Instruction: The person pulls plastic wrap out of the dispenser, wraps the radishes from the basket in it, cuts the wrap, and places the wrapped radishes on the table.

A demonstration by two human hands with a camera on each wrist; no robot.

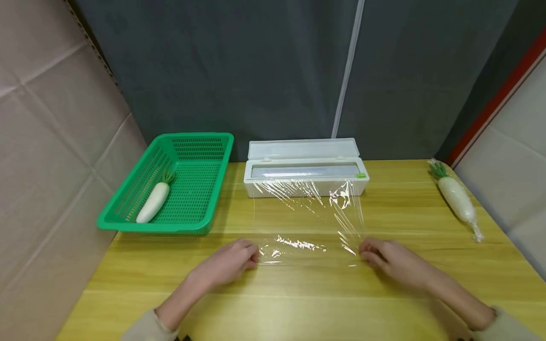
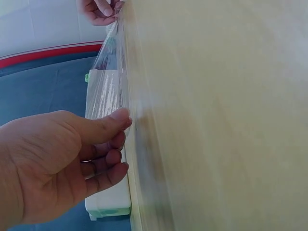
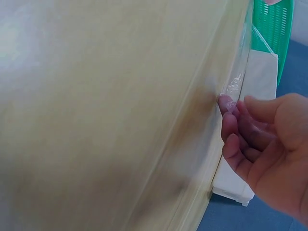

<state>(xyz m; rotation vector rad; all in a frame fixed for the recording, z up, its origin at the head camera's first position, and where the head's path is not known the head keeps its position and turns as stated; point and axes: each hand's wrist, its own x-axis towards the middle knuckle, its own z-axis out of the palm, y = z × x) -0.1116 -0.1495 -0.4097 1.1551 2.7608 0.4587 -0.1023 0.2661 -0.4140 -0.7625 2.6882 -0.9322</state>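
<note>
Left hand and right hand, fingers curled, pinch 2 near corners of clear film

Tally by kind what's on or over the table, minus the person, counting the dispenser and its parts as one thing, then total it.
White radishes: 2 (one radish in the basket, one wrapped radish)
Green basket: 1
White dispenser: 1
Pulled-out clear film sheet: 1
Total: 5

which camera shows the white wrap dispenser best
The head view: the white dispenser shows from end to end, lid raised. In the left wrist view, the left hand covers its middle; in the right wrist view, the right hand hides part.
</note>
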